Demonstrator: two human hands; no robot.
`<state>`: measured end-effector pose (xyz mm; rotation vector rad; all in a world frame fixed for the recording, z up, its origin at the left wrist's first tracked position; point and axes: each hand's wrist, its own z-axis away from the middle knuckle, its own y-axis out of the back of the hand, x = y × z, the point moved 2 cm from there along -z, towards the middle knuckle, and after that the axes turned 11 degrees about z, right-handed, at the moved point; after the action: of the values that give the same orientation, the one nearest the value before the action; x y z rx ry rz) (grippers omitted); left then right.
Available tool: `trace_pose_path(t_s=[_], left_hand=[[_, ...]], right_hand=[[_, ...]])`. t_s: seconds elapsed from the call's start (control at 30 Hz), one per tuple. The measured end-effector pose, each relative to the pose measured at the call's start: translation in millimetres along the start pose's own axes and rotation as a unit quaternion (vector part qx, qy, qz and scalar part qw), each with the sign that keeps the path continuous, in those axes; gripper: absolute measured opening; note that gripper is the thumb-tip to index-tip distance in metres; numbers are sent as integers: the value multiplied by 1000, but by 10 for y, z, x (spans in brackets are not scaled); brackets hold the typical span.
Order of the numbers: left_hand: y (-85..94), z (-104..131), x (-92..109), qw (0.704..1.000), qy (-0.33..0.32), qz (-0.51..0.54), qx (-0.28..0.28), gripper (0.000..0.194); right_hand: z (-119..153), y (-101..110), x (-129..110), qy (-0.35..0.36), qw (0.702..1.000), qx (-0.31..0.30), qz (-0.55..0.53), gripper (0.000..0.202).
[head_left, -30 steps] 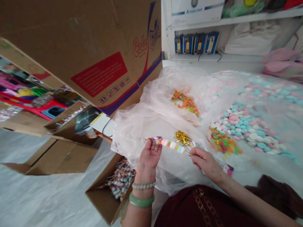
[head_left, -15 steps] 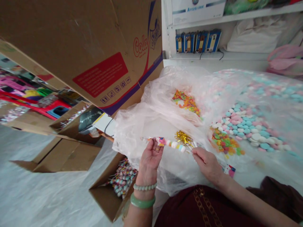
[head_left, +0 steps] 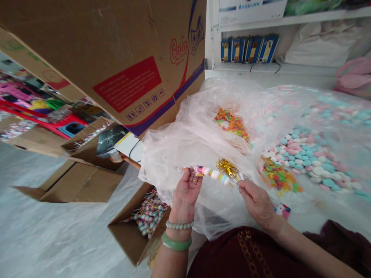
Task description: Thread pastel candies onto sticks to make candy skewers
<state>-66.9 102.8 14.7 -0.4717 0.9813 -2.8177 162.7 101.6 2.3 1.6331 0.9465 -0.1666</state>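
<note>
A candy skewer (head_left: 215, 174), threaded with white, pink, yellow and blue pieces, lies across both hands above plastic sheeting. My left hand (head_left: 188, 189), palm up, has its fingers closed on the left end, where a colourful printed label (head_left: 199, 170) shows. At the other end my right hand (head_left: 256, 200) pinches the thin tip of the stick. Just behind the skewer is a bunch of gold metallic twist ties (head_left: 228, 168). Right of them are orange and green ring candies (head_left: 278, 175) and pastel candies (head_left: 304, 154). Another printed label (head_left: 281, 211) lies beside my right wrist.
A big cardboard box (head_left: 130, 46) stands at the back left. Below the table edge, an open carton (head_left: 127, 231) holds many finished-looking skewers (head_left: 150, 212). More ring candies (head_left: 232, 123) sit farther back on the plastic sheeting (head_left: 171, 143). White shelves (head_left: 304, 21) line the wall.
The view has shifted slightly, so the scene sits a little farther right. The label at my left fingers is more covered, and more of the candy pieces beside it show. Both hands keep their hold.
</note>
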Motion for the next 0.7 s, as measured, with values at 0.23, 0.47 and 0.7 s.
trace_pose_path(t_s=[0.23,0.47,0.7], left_hand=[[7,37,-64,995,-44,-73,-53,19],[33,-14,-39,990,-75,-99,-67,18],[95,-91,-25,985,-73,-128,-90,15]], right_hand=[[37,-34,25,24,999,3,-28,22],[-28,-134,33,-268,912,-127,-282,10],[-24,-174,-56,-300,858,-147,-390,8]])
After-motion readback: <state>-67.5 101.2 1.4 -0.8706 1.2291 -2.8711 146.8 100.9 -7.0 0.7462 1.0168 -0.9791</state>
